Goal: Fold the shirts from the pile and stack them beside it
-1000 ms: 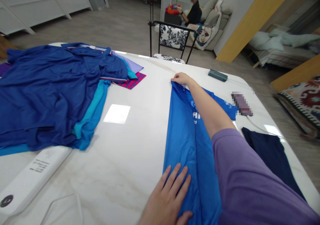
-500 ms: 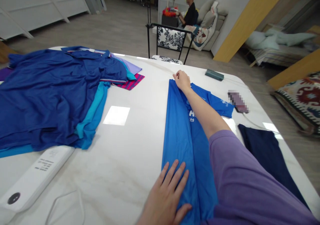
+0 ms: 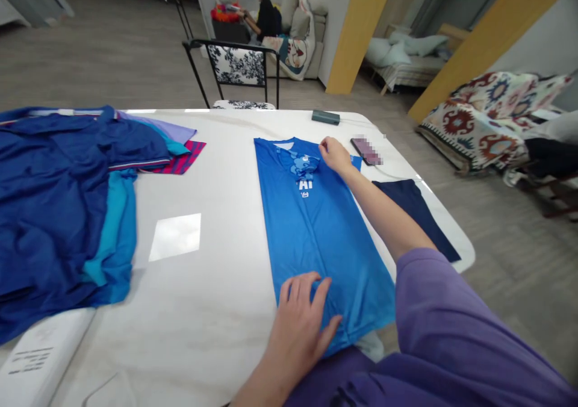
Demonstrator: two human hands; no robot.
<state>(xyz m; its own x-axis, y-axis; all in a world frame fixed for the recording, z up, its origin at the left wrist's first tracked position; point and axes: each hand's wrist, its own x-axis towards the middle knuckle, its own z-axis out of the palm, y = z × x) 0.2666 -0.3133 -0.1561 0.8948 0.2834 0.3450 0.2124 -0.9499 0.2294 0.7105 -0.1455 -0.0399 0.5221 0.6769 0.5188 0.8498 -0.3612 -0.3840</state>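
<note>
Blue shirt lies flat on white counter, folded lengthwise, collar end far from the person. L hand rests palm-down on near hem, fingers spread, grip apart, pressing not pinching. R hand sits at far right shoulder of shirt, fingers curled onto fabric; can't tell if it pinches cloth. Dark navy garment lies just right of shirt. Pile of blue shirts well apart at left. Phone near R hand.
</note>
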